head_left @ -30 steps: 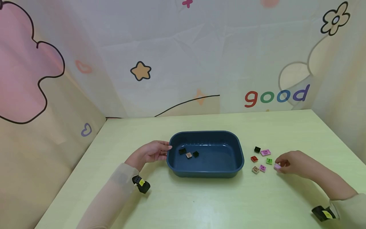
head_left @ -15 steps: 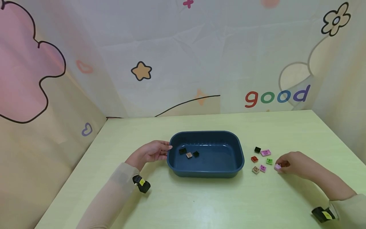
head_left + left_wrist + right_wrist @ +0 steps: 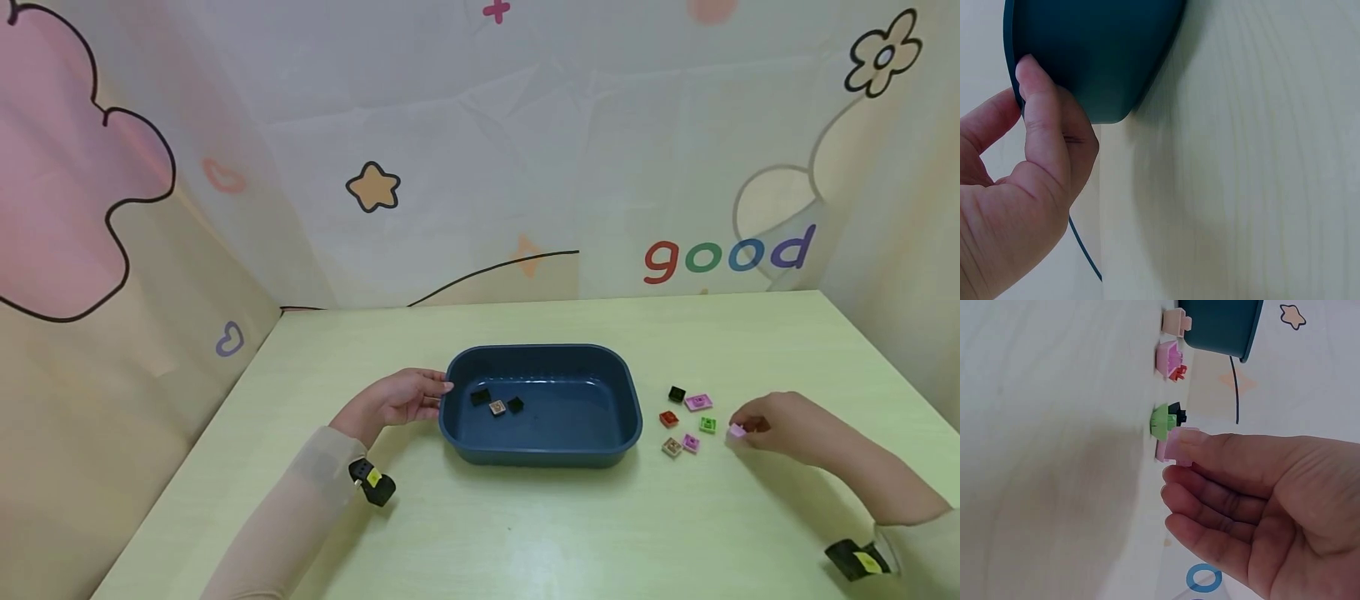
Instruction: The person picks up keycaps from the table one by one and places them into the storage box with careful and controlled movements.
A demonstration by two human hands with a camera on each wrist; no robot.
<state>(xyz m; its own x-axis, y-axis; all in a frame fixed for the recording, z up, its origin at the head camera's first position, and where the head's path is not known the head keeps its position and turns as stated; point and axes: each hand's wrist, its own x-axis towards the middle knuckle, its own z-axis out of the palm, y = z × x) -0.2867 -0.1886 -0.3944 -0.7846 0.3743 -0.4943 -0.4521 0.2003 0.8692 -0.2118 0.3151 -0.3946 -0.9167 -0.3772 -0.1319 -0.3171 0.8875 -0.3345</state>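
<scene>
In the head view my left hand [image 3: 408,397] holds the left end of a dark blue tray [image 3: 540,457], thumb at the rim and fingers against the outer wall. My right hand [image 3: 783,425] pinches a light pink keycap [image 3: 737,431] between thumb and fingertips, seen closer in the right wrist view. To its left lie loose keycaps with stems showing: a green one [image 3: 707,425], a pink one [image 3: 698,402], a smaller pink one [image 3: 691,443], a red one [image 3: 668,419], a tan one [image 3: 671,447] and a black one [image 3: 677,394].
Inside the tray, near its left end, are two black keycaps, a larger one [image 3: 480,397] and a smaller one [image 3: 515,404], with a tan keycap [image 3: 497,408] between them. A patterned cloth [image 3: 480,192] hangs behind the pale table [image 3: 495,533].
My right hand has shifted slightly right and up with the light pink keycap. The left hand, the tray and the loose keycaps stay as they were.
</scene>
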